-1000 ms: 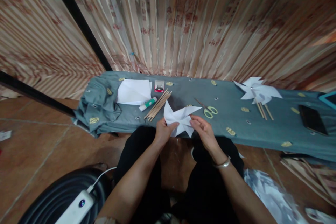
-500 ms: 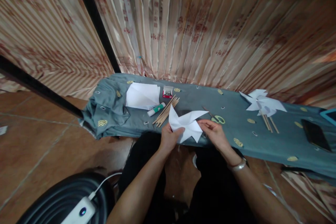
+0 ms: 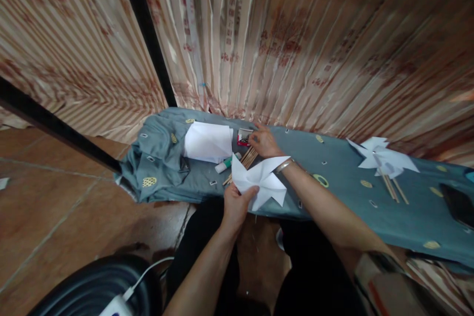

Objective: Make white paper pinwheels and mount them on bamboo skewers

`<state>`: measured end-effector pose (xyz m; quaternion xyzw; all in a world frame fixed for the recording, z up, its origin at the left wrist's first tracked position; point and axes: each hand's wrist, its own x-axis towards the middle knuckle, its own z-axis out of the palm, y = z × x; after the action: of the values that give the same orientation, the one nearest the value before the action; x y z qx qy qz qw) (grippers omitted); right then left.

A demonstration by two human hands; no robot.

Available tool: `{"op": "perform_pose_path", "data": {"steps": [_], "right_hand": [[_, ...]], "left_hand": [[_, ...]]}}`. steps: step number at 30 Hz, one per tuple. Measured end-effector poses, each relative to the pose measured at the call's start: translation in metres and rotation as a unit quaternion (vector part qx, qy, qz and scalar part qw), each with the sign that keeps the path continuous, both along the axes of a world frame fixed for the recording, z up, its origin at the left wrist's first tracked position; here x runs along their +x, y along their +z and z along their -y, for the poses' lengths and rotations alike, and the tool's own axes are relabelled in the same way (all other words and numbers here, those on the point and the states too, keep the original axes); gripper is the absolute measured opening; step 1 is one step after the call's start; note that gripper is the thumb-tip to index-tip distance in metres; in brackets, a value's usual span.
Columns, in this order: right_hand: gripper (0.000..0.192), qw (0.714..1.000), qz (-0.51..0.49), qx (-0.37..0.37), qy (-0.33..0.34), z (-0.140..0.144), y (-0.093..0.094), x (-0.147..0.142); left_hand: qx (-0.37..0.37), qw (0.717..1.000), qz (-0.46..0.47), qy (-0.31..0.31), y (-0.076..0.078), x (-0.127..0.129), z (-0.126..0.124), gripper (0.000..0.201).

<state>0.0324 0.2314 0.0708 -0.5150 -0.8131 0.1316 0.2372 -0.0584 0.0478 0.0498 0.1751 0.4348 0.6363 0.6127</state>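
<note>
At the tabletop's [image 3: 333, 158] near edge, the left hand [image 3: 234, 203] pinches a paper pinwheel [image 3: 262, 180]; the right hand [image 3: 263, 141] reaches across, fingers curled at a small red box [image 3: 243, 136] of pins beside wooden sticks [image 3: 247, 158].

My arms are bare to the elbows; 1 silver bangle [image 3: 284, 165] circles my right wrist, above black trousers [image 3: 207, 237].

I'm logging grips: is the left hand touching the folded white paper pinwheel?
Touching. The head view shows the left hand gripping the paper pinwheel, thumb pressed on its lower edge.
</note>
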Motion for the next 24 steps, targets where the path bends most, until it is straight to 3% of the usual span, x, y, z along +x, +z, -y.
{"op": "perform_pose_path", "data": {"steps": [9,24], "right_hand": [[0.017,0.983,0.176,-0.013,-0.047,-0.017,-0.007,-0.025],[0.022,0.978,0.205,-0.012,-0.039,-0.026,-0.009,-0.034]], "left_hand": [[-0.013,0.999,0.039,0.013,0.012,-0.004,0.001,0.035],[-0.026,0.998,0.047,0.02,0.016,-0.006,0.001,0.036]]}}
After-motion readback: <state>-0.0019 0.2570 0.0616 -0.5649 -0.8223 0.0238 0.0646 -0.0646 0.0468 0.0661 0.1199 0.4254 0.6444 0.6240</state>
